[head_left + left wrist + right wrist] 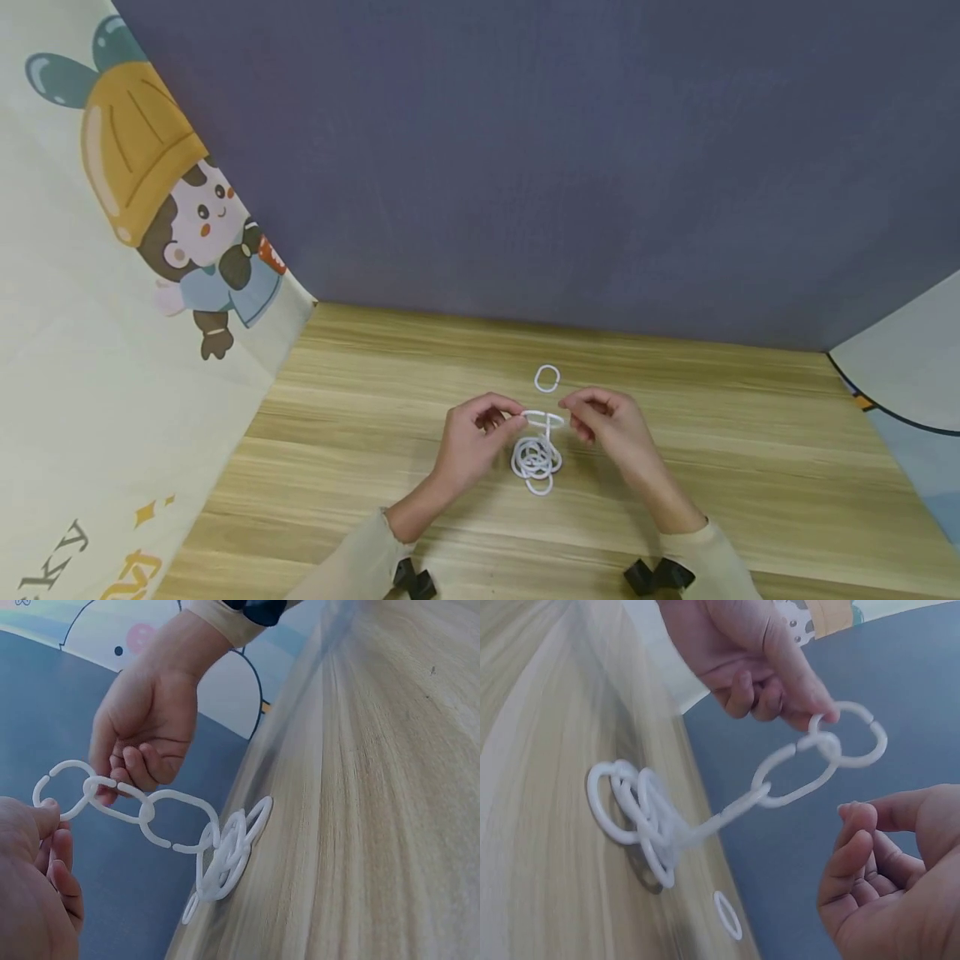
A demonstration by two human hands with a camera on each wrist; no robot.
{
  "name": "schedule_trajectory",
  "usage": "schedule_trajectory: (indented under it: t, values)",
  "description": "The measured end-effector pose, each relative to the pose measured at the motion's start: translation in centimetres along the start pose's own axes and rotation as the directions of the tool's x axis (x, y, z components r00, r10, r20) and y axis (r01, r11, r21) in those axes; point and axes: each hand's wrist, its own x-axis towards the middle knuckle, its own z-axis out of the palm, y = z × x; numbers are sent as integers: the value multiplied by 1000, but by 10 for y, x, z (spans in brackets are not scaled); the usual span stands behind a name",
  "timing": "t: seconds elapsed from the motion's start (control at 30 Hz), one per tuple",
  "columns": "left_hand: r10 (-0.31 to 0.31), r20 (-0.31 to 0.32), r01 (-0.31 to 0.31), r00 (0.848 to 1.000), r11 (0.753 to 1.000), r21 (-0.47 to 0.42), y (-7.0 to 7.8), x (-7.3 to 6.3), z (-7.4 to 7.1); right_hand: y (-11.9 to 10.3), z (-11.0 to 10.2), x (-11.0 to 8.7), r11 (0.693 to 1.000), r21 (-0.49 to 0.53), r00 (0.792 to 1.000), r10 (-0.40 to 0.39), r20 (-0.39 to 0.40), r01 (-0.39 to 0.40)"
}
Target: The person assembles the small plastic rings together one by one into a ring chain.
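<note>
My left hand (478, 433) pinches the end link of a white plastic link chain (536, 458) between thumb and fingertips. From that oval end link (855, 761), further links hang down to a small heap on the wooden table. Small gaps show in several of the links. To the right, my right hand (611, 425) hovers beside the raised links, its fingers loosely bent. Thumb and finger meet in the right wrist view, with nothing visible between them. A single loose white link (547, 379) lies on the table beyond the chain.
Wood-grain table (360, 392) runs under both hands and back to a dark blue-grey panel (562, 167). A pale sheet with a cartoon figure (180, 192) borders the left side; another printed sheet (915, 358) stands at the right. Black wrist mounts (660, 575) show near the sleeves.
</note>
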Motion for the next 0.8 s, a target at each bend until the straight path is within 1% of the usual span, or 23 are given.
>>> schedule_trajectory:
  t: [0.2,0.4,0.8]
  values:
    - [-31,4,32,999,999,-23,1,-2,-1,14,-3,8,1000,25,999,12,-49,-11]
    - [-46,-3,46,999,998,-42,1,-2,-3,25,-7,16,998,59,995,42,-87,-37]
    - [-54,-7,54,998,997,-61,0,-2,-4,41,-6,31,996,43,986,86,-141,-81]
